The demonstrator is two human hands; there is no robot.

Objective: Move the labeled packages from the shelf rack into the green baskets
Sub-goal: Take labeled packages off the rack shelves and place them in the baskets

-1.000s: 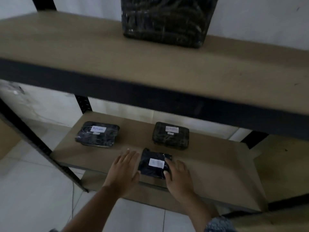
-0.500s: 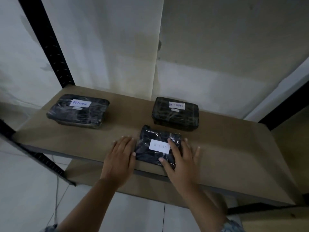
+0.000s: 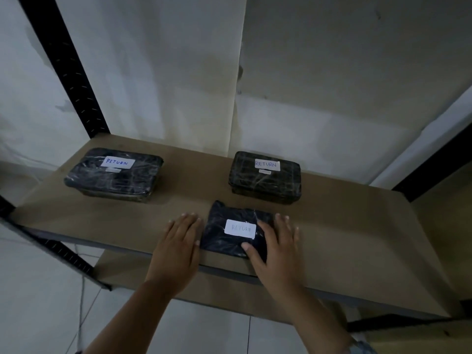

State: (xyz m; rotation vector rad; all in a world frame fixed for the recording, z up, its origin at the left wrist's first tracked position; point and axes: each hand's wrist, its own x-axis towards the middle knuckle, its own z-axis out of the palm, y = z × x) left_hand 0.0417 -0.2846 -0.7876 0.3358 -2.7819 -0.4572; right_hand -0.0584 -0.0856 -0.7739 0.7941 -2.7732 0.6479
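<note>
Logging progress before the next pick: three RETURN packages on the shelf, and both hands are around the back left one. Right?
Not quite. The head view shows three RETURN packages on the shelf, but the left hand and right hand flank the front package at the shelf's front edge. The back left package and the back right package sit untouched.

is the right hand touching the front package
Touching. The head view shows the right hand lying over the front package's right edge, thumb pressed on its top beside the white label.
</note>
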